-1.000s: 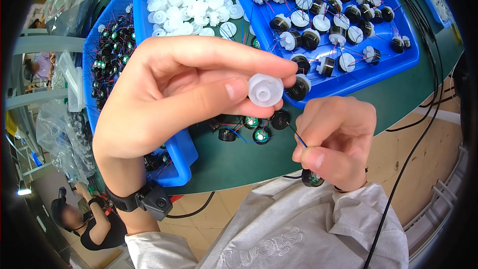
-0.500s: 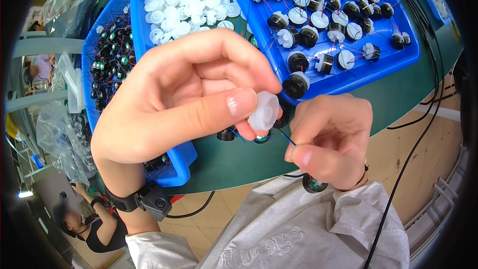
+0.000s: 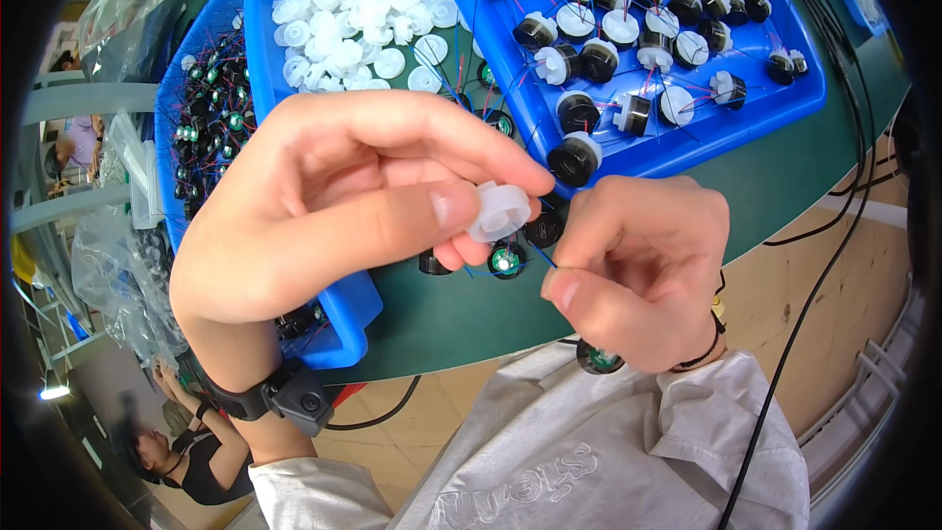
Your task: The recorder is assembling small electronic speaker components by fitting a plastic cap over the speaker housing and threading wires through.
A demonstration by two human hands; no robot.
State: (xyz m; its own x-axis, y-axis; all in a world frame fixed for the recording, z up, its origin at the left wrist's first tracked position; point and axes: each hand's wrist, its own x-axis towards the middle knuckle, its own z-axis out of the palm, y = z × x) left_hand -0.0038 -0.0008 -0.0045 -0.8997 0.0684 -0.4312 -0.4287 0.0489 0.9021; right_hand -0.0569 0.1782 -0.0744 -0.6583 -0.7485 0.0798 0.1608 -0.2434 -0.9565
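My left hand (image 3: 294, 226) pinches a translucent white plastic cap (image 3: 500, 214) between thumb and fingers, its ring-shaped side turned to the right. Just right of it, my right hand (image 3: 653, 260) has thumb and forefinger closed on a thin dark-blue wire (image 3: 546, 257). The wire's tip lies near the cap, apart from it. Below the right hand hangs a round black part with a green circuit board (image 3: 597, 358), partly hidden by the hand. Behind the fingers, similar black parts lie on the table, one with its green board (image 3: 506, 261) up.
A blue tray (image 3: 702, 159) at the far right holds several black parts fitted with white caps. Loose white caps (image 3: 358, 25) are heaped at the back. A blue bin (image 3: 365, 314) of wired parts stands left on the green table (image 3: 432, 334). Another person (image 3: 211, 461) is at lower left.
The cap in my left hand has tilted, and both hands have shifted slightly left. The hanging round part has swung left with the right hand.
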